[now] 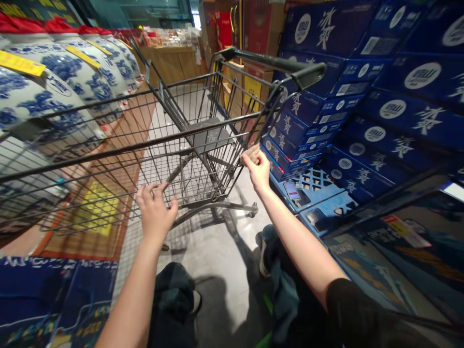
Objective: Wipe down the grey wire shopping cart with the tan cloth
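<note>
A dark wire shopping cart (203, 128) stands sideways in front of me. My left hand (155, 208) is at the lower side of its basket with the fingers spread; whether they touch the wires I cannot tell. Farther right, my right hand (258, 169) pinches a folded beige cloth (251, 152) between thumb and fingers. This cloth is up against the wires at the handle end of the cart. Above it runs the cart's handle bar (268, 61). A grey plastic plate (209, 135) shows through the wires.
Blue printed cartons (308, 92) are stacked high on the right, over a blue plastic pallet (326, 191) with a phone (291, 190) on it. Large blue-and-white jars (60, 82) line the left. The pale tiled floor (213, 241) lies beneath my legs.
</note>
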A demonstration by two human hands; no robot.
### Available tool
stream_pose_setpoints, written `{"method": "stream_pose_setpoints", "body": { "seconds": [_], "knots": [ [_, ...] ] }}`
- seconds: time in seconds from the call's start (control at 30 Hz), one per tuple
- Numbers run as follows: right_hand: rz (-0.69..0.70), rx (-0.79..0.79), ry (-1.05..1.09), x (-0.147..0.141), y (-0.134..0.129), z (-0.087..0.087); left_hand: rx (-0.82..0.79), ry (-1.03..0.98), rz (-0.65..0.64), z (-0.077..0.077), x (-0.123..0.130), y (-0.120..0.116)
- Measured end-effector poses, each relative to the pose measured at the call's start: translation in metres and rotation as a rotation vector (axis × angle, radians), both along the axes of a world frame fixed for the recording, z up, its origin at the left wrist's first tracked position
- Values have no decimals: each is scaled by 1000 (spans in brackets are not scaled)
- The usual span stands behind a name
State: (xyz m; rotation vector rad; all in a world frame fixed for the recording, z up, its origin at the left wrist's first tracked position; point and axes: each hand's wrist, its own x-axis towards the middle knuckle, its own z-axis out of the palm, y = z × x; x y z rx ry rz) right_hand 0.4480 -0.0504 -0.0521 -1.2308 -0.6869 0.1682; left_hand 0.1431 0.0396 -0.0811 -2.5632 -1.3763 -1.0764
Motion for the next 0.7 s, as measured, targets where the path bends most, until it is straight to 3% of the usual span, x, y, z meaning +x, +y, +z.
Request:
{"method": "stream_pose_setpoints", "body": {
  "seconds": [0.2,0.33,0.43,0.57,0.63,0.7],
  "knots": [
    [75,-33,100,-50,-38,-1,-44,-24,-1,-4,-37,-6],
    [184,-143,49,-73,-70,1,-25,-39,24,4,-56,-30],
    [224,-149,-130,-86,-102,12,129,-116,-20,27,-51,-70],
    [-8,25,-548,-107,-156,37,378,-226,-206,75,-11,-129],
    [-40,132,-790,-120,-182,52,393,-226,-262,97,12,-147],
    [15,129,-1055,-132,-201,69,325,-202,-261,112,29,-155]
  ]
}}
